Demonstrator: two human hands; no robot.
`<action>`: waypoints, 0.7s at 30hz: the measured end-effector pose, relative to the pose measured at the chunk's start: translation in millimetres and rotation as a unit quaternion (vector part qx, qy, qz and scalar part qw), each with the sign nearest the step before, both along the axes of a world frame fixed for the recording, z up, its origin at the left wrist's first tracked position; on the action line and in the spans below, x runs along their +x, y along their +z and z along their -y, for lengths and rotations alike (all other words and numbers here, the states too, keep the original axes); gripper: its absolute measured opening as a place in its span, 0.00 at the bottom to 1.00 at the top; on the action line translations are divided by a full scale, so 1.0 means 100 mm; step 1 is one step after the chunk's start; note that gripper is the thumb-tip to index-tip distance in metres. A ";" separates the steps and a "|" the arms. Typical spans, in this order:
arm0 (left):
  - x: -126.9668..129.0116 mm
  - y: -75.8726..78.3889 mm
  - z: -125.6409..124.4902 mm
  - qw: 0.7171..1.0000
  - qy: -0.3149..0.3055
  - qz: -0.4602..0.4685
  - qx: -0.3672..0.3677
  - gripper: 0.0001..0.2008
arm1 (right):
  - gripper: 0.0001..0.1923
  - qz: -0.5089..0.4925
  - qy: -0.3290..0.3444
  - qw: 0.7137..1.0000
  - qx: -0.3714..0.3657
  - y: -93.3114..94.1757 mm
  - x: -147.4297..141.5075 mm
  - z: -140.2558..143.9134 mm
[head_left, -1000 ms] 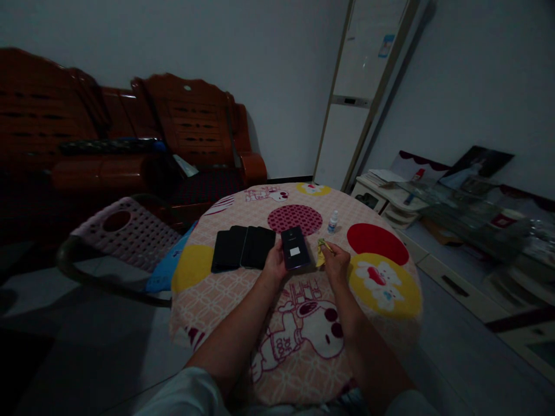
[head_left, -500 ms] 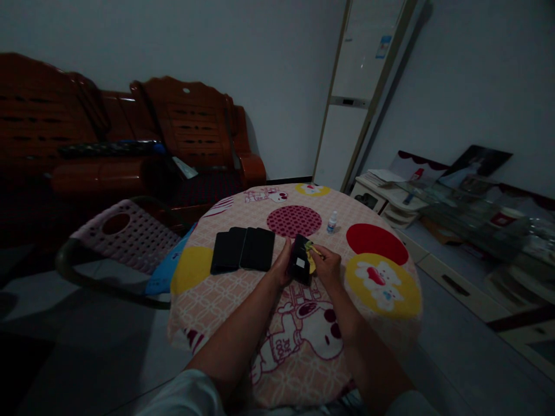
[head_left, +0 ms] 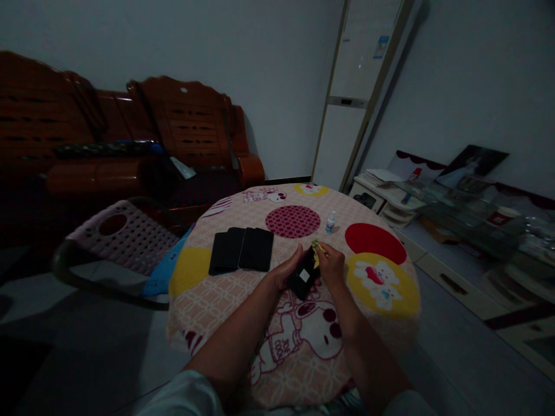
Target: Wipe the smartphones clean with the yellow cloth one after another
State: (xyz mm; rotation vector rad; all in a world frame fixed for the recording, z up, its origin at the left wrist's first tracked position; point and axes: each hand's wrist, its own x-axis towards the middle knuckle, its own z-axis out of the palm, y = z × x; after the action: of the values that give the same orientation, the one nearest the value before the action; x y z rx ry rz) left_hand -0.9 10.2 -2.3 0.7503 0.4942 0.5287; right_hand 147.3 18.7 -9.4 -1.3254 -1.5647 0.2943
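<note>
My left hand (head_left: 288,270) is closed around a dark phone (head_left: 299,283), which it holds tilted above the table. A small white square shows on the phone's upper face. My right hand (head_left: 331,264) pinches a small yellow cloth (head_left: 317,260) with some green on it, against the phone's upper right edge. Left of my hands, several flat black phone-like slabs lie side by side and partly overlapping, among them a right one (head_left: 256,249) and a left one (head_left: 224,254). A small white bottle (head_left: 330,222) with a blue label stands upright beyond my right hand.
A patterned cloth covers the round table (head_left: 243,306). At the left stands a woven chair (head_left: 130,234) with a blue item on it, before wooden seats (head_left: 186,127). A glass-topped cabinet (head_left: 459,202) holding various items is on the right; a tall white cabinet-like unit (head_left: 340,138) stands behind.
The phone has turned clockwise and come slightly nearer to me. My right hand has shifted a little right with the cloth, which now sits at the phone's upper edge.
</note>
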 end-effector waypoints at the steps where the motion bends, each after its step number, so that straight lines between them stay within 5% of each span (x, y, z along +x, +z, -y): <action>1: 0.00 0.00 0.00 1.000 0.001 -0.001 -0.001 0.37 | 0.15 -0.002 -0.003 1.000 -0.001 0.00 0.00 0.00; 11: -0.02 -0.11 -0.11 0.994 0.102 -0.023 -0.035 0.35 | 0.13 0.012 0.147 0.989 -0.013 0.03 -0.21 0.12; 14: -0.03 -0.09 -0.09 0.994 0.100 -0.026 -0.031 0.34 | 0.13 0.021 0.128 0.991 -0.017 0.04 -0.19 0.11; 21: -0.04 -0.01 0.00 0.999 -0.007 -0.032 0.029 0.37 | 0.15 -0.023 0.006 1.000 0.000 0.06 -0.05 0.05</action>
State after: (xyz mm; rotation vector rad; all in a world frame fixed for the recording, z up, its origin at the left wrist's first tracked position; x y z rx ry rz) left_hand -5.3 10.2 -3.6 0.8283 0.5351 0.5086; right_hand 142.7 13.9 -3.2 -1.3013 -1.5336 0.3306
